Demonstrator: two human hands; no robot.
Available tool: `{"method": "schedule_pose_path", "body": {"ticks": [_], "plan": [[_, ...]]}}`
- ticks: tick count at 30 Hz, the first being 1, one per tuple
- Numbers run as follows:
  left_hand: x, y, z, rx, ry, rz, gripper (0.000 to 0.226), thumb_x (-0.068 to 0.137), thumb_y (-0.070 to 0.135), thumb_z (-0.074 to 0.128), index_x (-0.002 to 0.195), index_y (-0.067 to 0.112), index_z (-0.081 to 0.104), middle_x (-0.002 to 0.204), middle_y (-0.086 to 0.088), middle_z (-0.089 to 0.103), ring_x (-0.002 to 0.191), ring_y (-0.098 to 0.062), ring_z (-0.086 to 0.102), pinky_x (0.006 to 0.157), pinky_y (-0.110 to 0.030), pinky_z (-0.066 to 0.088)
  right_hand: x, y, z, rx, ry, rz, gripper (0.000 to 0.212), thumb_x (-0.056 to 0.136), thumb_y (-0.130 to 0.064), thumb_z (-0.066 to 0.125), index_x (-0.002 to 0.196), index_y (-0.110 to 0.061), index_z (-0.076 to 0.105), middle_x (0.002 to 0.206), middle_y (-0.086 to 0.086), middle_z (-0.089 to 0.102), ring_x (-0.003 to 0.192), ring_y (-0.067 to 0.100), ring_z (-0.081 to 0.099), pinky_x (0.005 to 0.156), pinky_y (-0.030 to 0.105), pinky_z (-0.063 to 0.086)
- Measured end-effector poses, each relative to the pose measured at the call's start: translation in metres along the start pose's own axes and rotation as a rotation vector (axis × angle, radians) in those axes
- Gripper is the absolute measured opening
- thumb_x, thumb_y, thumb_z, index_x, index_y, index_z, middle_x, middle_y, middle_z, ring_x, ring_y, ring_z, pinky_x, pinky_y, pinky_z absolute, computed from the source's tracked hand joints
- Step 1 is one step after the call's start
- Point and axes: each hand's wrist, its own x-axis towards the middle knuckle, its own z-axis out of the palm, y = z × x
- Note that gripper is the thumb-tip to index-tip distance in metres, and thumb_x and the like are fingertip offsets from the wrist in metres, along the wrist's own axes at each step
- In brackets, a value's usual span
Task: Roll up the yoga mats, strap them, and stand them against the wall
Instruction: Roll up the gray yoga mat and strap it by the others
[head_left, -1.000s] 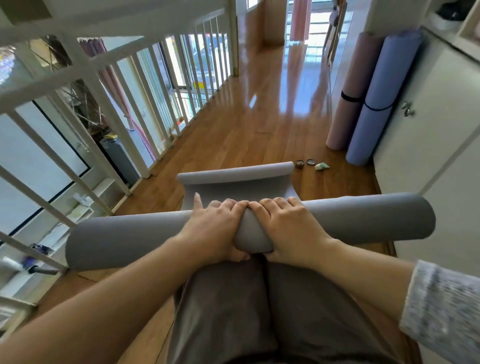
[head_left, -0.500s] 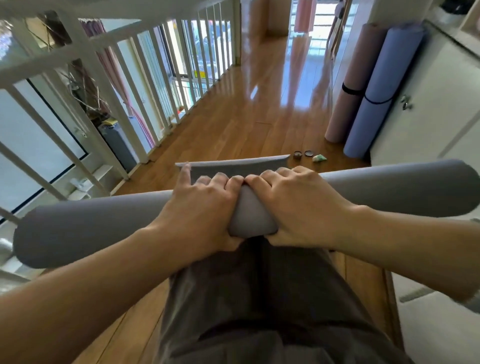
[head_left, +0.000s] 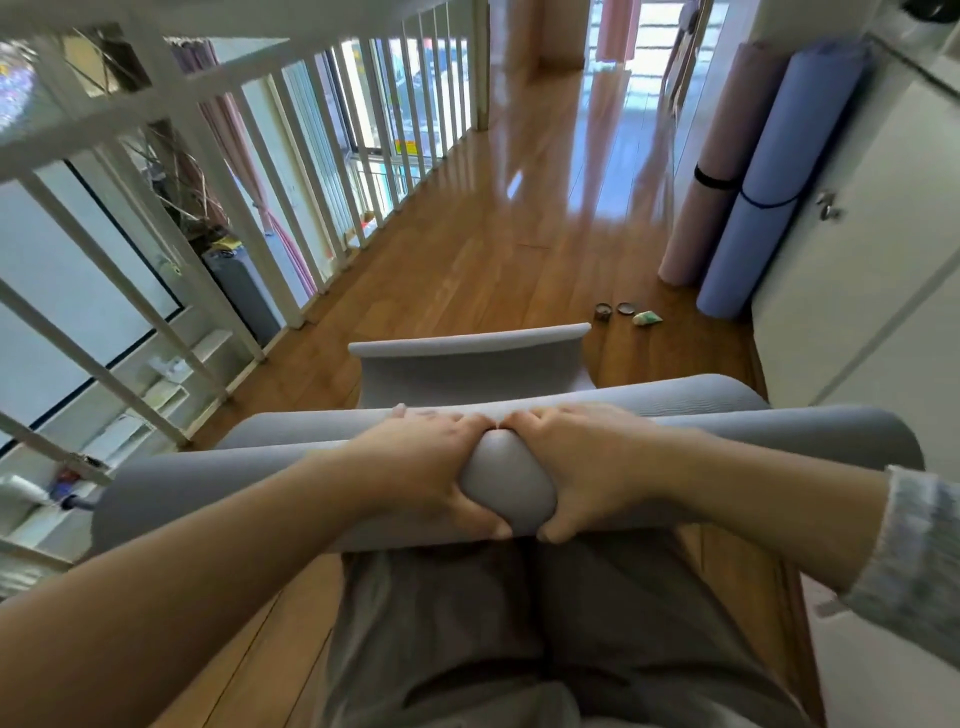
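Note:
A grey yoga mat (head_left: 218, 483) lies mostly rolled across my lap, its loose end (head_left: 467, 364) curling up on the wooden floor ahead. My left hand (head_left: 431, 467) and my right hand (head_left: 587, 467) grip the roll side by side at its middle, fingers over the top and thumbs underneath. A pink rolled mat (head_left: 717, 171) and a blue rolled mat (head_left: 769, 176), each with a dark strap around it, stand upright against the wall at the right.
A white railing (head_left: 249, 208) runs along the left with an open drop beyond it. White cabinet doors (head_left: 857, 270) line the right. Two small round items (head_left: 613, 310) and a green object (head_left: 647, 318) lie on the floor near the standing mats.
The roll has turned further forward, taking in more of the flat end. Both hands shifted their hold around the middle of the roll, thumbs now showing underneath.

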Motion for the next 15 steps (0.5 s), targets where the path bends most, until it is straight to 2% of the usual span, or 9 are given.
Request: {"method": "schedule_pose_path", "body": {"ticks": [3,6,8,10,13,15], "plan": [[-0.008,0.005,0.013,0.217,0.126,-0.053,0.099,0.073,0.079,0.051,0.149,0.032,0.008,0.150,0.006,0.028,0.138,-0.019,0.030,0.116,-0.055,0.011,0.017,0.012,-0.006,0.129,-0.141,0.009,0.085,0.061,-0.055,0.081,0.130,-0.025,0.042,0.120,-0.006,0.057,0.104,0.014,0.056,0.091,0.037,0.051],[-0.011,0.008,0.027,0.242,0.203,-0.059,0.103,0.071,0.077,0.055,0.149,0.032,0.004,0.149,0.005,0.027,0.136,-0.021,0.031,0.115,-0.049,0.016,0.021,0.016,-0.011,0.138,-0.183,0.013,0.089,0.061,-0.059,0.080,0.134,-0.027,0.040,0.125,-0.006,0.054,0.110,0.013,0.053,0.097,0.038,0.047],[-0.003,0.001,0.022,0.191,0.212,-0.057,0.101,0.069,0.076,0.058,0.148,0.033,0.011,0.146,0.005,0.034,0.132,-0.020,0.036,0.115,-0.045,0.021,0.013,0.013,-0.010,0.002,-0.086,0.042,0.102,0.062,-0.067,0.074,0.144,-0.027,0.029,0.136,-0.004,0.047,0.120,0.017,0.047,0.104,0.041,0.040],[0.006,-0.007,0.014,0.099,0.193,-0.048,0.100,0.066,0.077,0.060,0.146,0.035,0.017,0.140,0.007,0.041,0.128,-0.018,0.042,0.113,-0.044,0.025,0.001,0.007,0.002,-0.184,0.136,0.060,0.111,0.062,-0.073,0.069,0.149,-0.022,0.021,0.142,0.000,0.042,0.126,0.022,0.044,0.106,0.043,0.037],[0.018,-0.016,-0.001,-0.013,0.078,-0.008,0.096,0.064,0.076,0.064,0.143,0.038,0.024,0.132,0.010,0.048,0.120,-0.015,0.047,0.106,-0.038,0.034,-0.006,0.002,0.030,-0.256,0.336,0.065,0.109,0.052,-0.068,0.077,0.139,-0.017,0.038,0.129,0.006,0.056,0.110,0.027,0.058,0.093,0.046,0.049],[0.024,-0.019,-0.008,-0.053,0.018,-0.014,0.094,0.064,0.075,0.065,0.142,0.040,0.027,0.132,0.011,0.048,0.119,-0.014,0.047,0.105,-0.038,0.036,0.000,0.007,0.028,-0.232,0.325,0.080,0.101,0.056,-0.062,0.078,0.138,-0.019,0.038,0.126,0.004,0.057,0.107,0.025,0.059,0.091,0.044,0.050]]}}
